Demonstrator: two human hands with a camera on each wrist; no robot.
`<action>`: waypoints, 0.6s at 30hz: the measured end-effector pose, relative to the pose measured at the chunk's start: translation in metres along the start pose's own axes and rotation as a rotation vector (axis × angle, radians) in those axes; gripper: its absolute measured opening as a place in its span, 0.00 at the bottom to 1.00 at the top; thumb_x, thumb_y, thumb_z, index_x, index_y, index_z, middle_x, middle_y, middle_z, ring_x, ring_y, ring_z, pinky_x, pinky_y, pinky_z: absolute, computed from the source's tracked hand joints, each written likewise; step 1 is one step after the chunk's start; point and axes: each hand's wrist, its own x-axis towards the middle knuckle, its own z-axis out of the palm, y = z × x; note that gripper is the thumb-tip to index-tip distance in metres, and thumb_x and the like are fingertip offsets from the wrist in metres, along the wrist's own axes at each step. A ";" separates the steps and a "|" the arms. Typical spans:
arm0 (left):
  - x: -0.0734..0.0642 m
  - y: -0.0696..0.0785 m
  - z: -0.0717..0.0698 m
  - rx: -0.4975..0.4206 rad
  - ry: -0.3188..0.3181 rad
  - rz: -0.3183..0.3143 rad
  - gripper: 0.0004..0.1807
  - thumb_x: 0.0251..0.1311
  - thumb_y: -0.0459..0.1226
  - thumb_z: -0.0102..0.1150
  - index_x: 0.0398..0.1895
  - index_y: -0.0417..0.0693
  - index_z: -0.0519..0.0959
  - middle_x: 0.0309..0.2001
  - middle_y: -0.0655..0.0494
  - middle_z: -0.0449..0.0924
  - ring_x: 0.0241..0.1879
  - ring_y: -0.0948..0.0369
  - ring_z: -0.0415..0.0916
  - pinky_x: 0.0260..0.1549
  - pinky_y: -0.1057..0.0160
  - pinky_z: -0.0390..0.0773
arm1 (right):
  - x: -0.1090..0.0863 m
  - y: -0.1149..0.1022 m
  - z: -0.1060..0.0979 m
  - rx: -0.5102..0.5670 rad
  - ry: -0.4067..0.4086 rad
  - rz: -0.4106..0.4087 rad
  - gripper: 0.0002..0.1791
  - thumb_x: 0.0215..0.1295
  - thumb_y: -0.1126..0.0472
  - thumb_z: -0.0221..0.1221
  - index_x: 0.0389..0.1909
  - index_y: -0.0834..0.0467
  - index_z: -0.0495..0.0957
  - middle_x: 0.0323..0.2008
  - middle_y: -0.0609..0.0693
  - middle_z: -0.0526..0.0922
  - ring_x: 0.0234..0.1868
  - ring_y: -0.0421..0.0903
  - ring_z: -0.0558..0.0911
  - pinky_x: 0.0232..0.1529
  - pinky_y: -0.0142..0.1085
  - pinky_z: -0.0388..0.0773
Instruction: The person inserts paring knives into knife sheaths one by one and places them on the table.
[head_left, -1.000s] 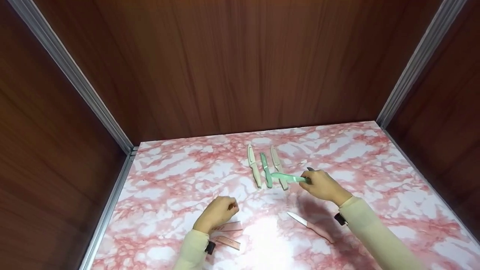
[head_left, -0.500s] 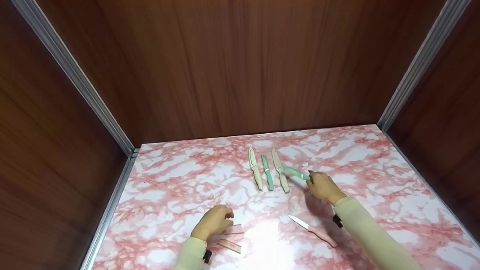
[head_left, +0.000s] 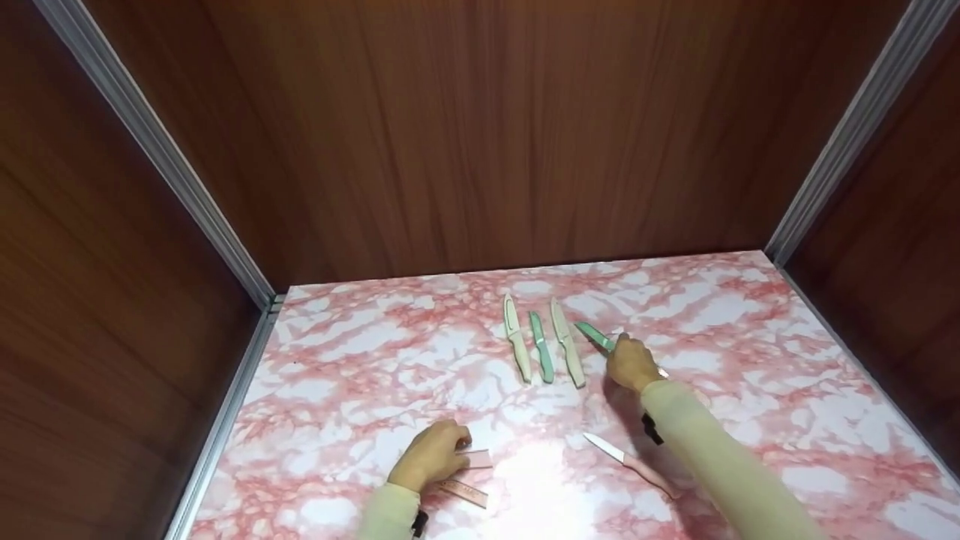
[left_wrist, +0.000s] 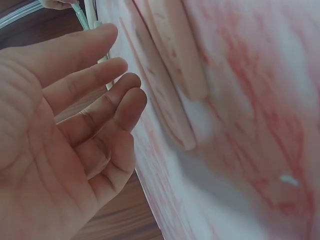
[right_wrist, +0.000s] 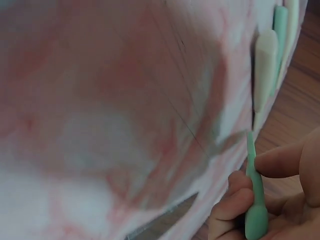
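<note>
The right hand (head_left: 631, 364) pinches the green knife (head_left: 594, 336), at two o'clock from the left hand (head_left: 431, 454), whose loosely bent fingers (left_wrist: 131, 107) hold nothing. Probably light, stiff and smooth enough to slip, the knife is best gripped by its handle (right_wrist: 257, 222).

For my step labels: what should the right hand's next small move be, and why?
Probably turn the held green knife parallel to the rightmost cream knife and lower it: the right hand grips it beside that knife at a different slant, and three knives lie side by side.
</note>
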 end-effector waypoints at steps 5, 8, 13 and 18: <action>0.000 0.000 0.003 -0.003 -0.009 0.005 0.09 0.50 0.37 0.67 0.35 0.47 0.81 0.29 0.61 0.72 0.28 0.65 0.66 0.31 0.63 0.71 | 0.004 -0.003 0.008 -0.003 0.044 -0.001 0.14 0.61 0.68 0.48 0.43 0.76 0.67 0.34 0.69 0.72 0.36 0.67 0.78 0.40 0.55 0.74; 0.001 0.001 0.005 -0.013 -0.018 0.004 0.08 0.50 0.36 0.67 0.35 0.47 0.81 0.30 0.61 0.72 0.28 0.66 0.66 0.31 0.63 0.71 | 0.005 -0.006 0.011 -0.027 0.062 0.010 0.14 0.61 0.68 0.49 0.43 0.76 0.68 0.36 0.69 0.71 0.36 0.67 0.78 0.40 0.55 0.74; 0.003 0.002 0.007 0.010 0.004 0.031 0.07 0.48 0.35 0.67 0.32 0.48 0.80 0.27 0.62 0.71 0.26 0.66 0.65 0.28 0.64 0.70 | 0.009 -0.012 0.018 -0.124 0.086 0.025 0.11 0.60 0.68 0.50 0.36 0.74 0.72 0.32 0.68 0.74 0.34 0.66 0.78 0.37 0.55 0.75; 0.004 0.002 0.008 0.030 0.017 0.058 0.07 0.47 0.34 0.67 0.30 0.48 0.80 0.25 0.63 0.69 0.25 0.66 0.64 0.27 0.65 0.69 | 0.012 -0.017 0.026 -0.184 0.135 -0.006 0.11 0.58 0.66 0.53 0.33 0.73 0.74 0.30 0.67 0.75 0.32 0.65 0.78 0.35 0.55 0.74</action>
